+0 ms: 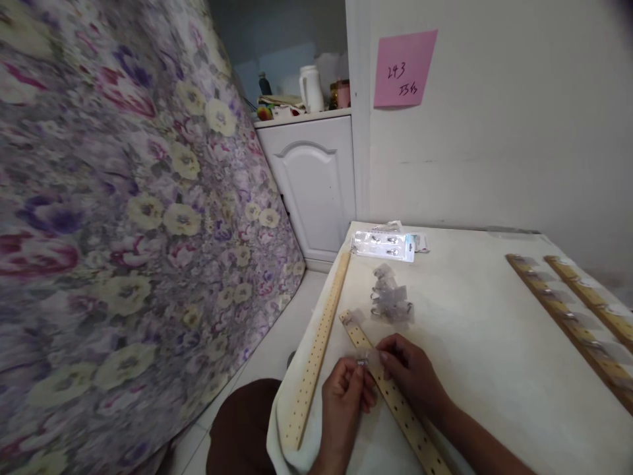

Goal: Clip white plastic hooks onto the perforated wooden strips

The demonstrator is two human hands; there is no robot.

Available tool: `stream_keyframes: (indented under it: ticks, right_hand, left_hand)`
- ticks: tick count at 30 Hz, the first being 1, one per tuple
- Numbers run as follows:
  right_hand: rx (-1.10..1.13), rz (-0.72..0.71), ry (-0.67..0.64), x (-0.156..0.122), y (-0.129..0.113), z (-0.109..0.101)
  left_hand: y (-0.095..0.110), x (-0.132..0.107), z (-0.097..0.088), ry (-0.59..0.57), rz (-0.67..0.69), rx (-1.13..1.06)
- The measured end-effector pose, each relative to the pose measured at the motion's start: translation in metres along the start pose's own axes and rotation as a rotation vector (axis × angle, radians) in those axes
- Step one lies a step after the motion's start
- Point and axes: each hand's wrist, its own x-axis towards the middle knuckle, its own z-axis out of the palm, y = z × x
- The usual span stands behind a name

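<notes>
At the near side of the table (459, 297), your two hands meet over a narrow wooden strip (406, 422) full of holes, which lies aslant on the pale cloth. Your left hand (346, 392) has thumb and forefinger brought together on a small clear hook (362, 361); your right hand (408, 366) seems to pinch the edge of the same piece from the other side, though the fingers hide the exact contact. Holding it from both sides probably keeps so light a thing from twisting while you work it. It sits just above or against the strip; you cannot tell which from here. Beyond your fingers, a loose pile of clear hooks (392, 302) lies near the strip's far end, likely put there for an easy reach. A longer bare strip (319, 343) runs along the left edge, apart from your hands and perhaps set there to leave you room. Behind the pile rests a shiny packet (383, 245), while two strips bearing clear pieces (568, 315) lie side by side well off to your right.
</notes>
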Motion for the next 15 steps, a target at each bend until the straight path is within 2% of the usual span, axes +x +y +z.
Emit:
stream_keyframes:
  ticks: [4, 8, 11, 15]
  right_hand:
    - [-0.028, 0.043, 0.038, 0.017, 0.007, 0.003]
    - [-0.036, 0.084, 0.02, 0.035, 0.015, 0.008]
    - [-0.092, 0.042, 0.022, 0.043, 0.019, 0.009]
    - [-0.165, 0.009, 0.012, 0.047, 0.022, 0.01]
  left_hand:
    - [-0.004, 0.0, 0.001, 0.006, 0.02, 0.063]
    - [-0.002, -0.002, -0.003, -0.024, 0.044, 0.277]
    - [0.006, -0.004, -0.008, -0.003, 0.177, 0.464]
    - [0.012, -0.008, -0.011, -0.018, 0.357, 0.606]
